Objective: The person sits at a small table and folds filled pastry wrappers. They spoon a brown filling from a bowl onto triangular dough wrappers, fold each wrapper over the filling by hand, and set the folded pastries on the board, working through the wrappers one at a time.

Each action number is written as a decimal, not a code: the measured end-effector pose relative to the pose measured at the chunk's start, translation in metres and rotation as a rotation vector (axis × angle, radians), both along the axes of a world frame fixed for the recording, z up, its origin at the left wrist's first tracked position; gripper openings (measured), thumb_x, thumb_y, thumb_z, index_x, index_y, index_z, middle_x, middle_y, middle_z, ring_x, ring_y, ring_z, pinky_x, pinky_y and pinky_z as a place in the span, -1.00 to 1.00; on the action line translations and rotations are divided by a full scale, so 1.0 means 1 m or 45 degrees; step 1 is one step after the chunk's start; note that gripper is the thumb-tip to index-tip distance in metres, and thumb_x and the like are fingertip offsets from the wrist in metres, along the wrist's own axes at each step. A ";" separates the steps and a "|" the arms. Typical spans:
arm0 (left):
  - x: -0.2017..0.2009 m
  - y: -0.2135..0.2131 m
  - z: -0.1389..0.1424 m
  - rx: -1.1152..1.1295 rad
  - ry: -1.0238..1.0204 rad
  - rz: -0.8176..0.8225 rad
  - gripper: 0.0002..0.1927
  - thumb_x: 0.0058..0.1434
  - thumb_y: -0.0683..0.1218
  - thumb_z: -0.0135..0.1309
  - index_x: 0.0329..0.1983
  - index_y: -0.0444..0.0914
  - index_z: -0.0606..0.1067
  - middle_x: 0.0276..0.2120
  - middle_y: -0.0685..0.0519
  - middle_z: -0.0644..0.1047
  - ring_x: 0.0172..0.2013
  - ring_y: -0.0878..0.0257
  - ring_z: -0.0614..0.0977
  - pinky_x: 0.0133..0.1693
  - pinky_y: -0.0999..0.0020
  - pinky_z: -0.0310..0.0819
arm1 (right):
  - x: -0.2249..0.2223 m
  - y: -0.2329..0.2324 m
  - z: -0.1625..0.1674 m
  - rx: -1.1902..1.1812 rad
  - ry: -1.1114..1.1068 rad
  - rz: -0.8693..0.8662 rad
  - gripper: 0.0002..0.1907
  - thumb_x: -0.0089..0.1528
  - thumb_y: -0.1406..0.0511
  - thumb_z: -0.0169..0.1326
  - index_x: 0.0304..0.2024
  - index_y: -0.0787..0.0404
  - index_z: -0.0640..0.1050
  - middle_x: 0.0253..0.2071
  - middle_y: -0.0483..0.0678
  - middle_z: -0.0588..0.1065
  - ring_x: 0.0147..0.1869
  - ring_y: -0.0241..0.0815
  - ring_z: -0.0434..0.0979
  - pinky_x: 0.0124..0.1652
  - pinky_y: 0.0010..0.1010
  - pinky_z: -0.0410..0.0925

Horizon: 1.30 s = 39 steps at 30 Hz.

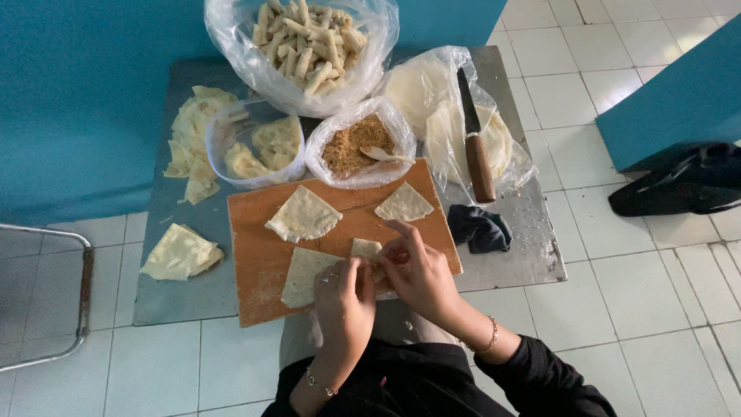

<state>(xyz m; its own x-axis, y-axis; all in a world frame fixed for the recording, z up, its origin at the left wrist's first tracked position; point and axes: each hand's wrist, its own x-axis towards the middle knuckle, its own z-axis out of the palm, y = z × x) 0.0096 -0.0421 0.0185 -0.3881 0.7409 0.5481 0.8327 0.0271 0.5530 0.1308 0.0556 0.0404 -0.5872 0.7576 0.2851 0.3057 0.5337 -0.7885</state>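
folding a wrapper on the board

my left hand (345, 289) and right hand (421, 274) pinch the pale, thin, partly folded pastry sheet (309, 274) at the wooden board's (258, 255) near edge.

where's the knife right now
In the head view the knife lies at the upper right of the metal table, on the plastic bag of round wrappers, just above the dark cloth.

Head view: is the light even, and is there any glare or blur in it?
Head view: soft, even daylight with faint shadows; mild glare on the clear plastic bag of rolled pastries; both hands on the wrapper look slightly soft; the tile lines bend near the edges from the wide lens.
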 end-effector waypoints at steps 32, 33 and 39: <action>-0.035 -0.004 0.017 -0.017 0.089 -0.497 -0.71 0.16 -0.29 0.16 -0.04 -0.24 0.51 -0.28 -0.01 0.62 -0.34 0.04 0.68 -0.33 0.18 0.54 | 0.020 0.063 0.026 0.172 -0.314 0.827 -0.27 0.21 0.24 0.31 0.38 0.12 0.31 -0.15 -0.07 0.63 -0.08 -0.01 0.69 -0.08 -0.25 0.51; -0.034 -0.003 0.016 -0.056 0.045 -0.464 -0.73 0.17 -0.27 0.19 -0.06 -0.23 0.51 -0.34 -0.02 0.62 -0.40 0.03 0.67 -0.38 0.16 0.52 | 0.020 0.063 0.025 0.149 -0.300 0.821 -0.28 0.21 0.22 0.31 0.36 0.12 0.32 -0.15 -0.07 0.62 -0.09 -0.03 0.69 -0.10 -0.26 0.52; -0.033 -0.003 0.009 -0.068 -0.200 -0.379 -0.73 0.17 -0.27 0.18 -0.06 -0.25 0.47 -0.34 -0.07 0.61 -0.42 -0.01 0.66 -0.42 0.13 0.49 | 0.018 0.060 0.019 0.355 -0.142 0.813 -0.23 0.19 0.21 0.30 0.39 0.16 0.29 -0.18 -0.09 0.62 -0.07 0.06 0.59 0.01 -0.15 0.44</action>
